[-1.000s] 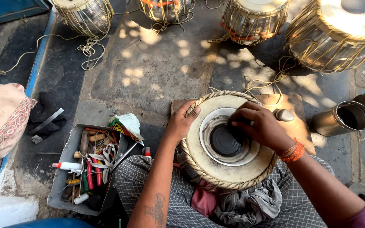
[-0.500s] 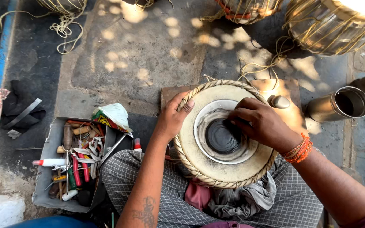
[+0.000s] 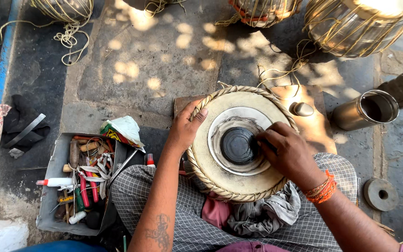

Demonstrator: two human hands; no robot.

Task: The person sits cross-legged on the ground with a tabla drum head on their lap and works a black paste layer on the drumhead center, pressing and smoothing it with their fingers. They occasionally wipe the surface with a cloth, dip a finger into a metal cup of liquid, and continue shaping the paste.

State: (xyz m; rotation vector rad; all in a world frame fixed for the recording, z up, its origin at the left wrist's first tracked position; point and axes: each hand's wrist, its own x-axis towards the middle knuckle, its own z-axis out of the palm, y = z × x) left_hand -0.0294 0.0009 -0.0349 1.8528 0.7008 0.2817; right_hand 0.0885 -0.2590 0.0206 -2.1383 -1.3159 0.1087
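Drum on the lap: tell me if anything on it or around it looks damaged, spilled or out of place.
Nothing stands out as damaged. The drum lies tilted on the lap, left hand steadying its braided rim, right hand at the black centre patch. The grey ring around that patch looks smeared and uneven. The tool tray is cluttered, nothing spilled.

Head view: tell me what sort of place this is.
Probably an outdoor drum-maker's workplace on a paved floor. A drum lies in the person's lap, left hand on its rim, right hand at its black centre. More roped drums stand behind, and a tool tray sits alongside.
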